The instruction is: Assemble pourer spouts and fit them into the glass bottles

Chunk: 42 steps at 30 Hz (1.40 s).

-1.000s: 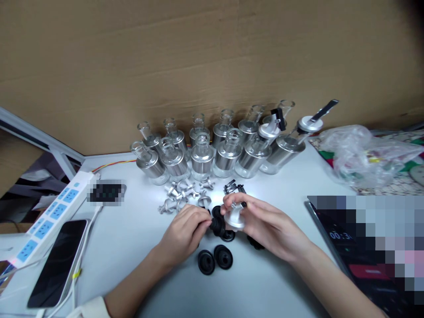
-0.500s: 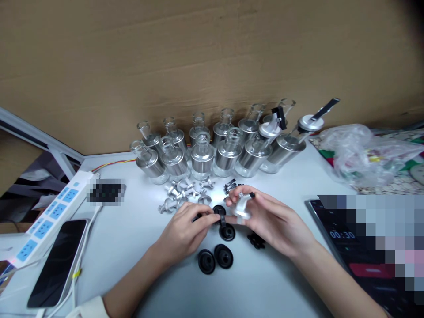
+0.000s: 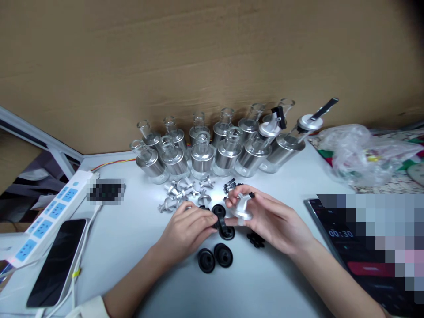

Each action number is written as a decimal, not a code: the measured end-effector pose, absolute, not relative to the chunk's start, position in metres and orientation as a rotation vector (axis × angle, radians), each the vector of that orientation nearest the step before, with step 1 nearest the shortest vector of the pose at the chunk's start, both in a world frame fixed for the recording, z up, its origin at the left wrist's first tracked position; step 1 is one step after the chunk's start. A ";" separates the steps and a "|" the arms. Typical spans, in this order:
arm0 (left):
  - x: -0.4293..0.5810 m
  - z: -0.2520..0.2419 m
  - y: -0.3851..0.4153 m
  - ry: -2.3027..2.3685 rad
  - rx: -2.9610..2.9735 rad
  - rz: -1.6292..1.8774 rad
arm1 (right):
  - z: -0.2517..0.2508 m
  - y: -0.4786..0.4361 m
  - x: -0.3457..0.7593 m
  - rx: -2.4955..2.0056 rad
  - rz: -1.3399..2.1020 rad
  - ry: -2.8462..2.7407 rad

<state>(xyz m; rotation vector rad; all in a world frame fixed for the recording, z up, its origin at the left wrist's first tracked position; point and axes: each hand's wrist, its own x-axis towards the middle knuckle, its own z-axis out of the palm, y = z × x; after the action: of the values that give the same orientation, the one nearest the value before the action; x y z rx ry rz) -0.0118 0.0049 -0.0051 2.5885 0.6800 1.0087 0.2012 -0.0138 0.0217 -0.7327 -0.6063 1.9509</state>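
Note:
My right hand (image 3: 273,218) is closed around a silver pour spout top (image 3: 243,208) with a small black tip, its round base facing down. Close by on the left, my left hand (image 3: 188,227) pinches a black plastic piece (image 3: 221,221) at its fingertips; part of it is hidden by the fingers. That piece overlaps round black stoppers (image 3: 228,233) lying behind it. Two more black stoppers (image 3: 223,255) lie in front of the hands. Beyond my left hand sits a pile of silver spout tops (image 3: 180,189), and small black levers (image 3: 229,185) lie behind my right fingers.
Two rows of glass bottles (image 3: 202,161) with metal sleeves stand at the back; two carry spout tops. Small black parts (image 3: 256,240) lie under my right hand. A power strip (image 3: 49,221) and phone (image 3: 58,263) are left; a plastic bag (image 3: 354,150) and timer screen (image 3: 347,234) are right.
My left fingers have shifted slightly, and more of the black piece shows at their tips. The right hand with the spout top has hardly moved.

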 end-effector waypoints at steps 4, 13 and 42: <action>-0.012 -0.003 0.004 0.675 2.588 0.972 | 0.021 -0.014 0.202 -0.770 1.924 -0.628; -0.013 -0.003 0.005 0.662 2.597 0.980 | 0.023 -0.013 0.202 -0.760 1.915 -0.594; -0.010 -0.004 0.000 0.795 2.305 1.129 | 0.011 -0.012 0.199 -0.771 1.826 -0.627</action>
<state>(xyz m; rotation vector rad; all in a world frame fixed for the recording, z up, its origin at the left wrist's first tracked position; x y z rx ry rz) -0.0104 -0.0005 -0.0042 2.3050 0.7946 1.1294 0.1991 -0.0123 0.0113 -0.7714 -0.6270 1.8261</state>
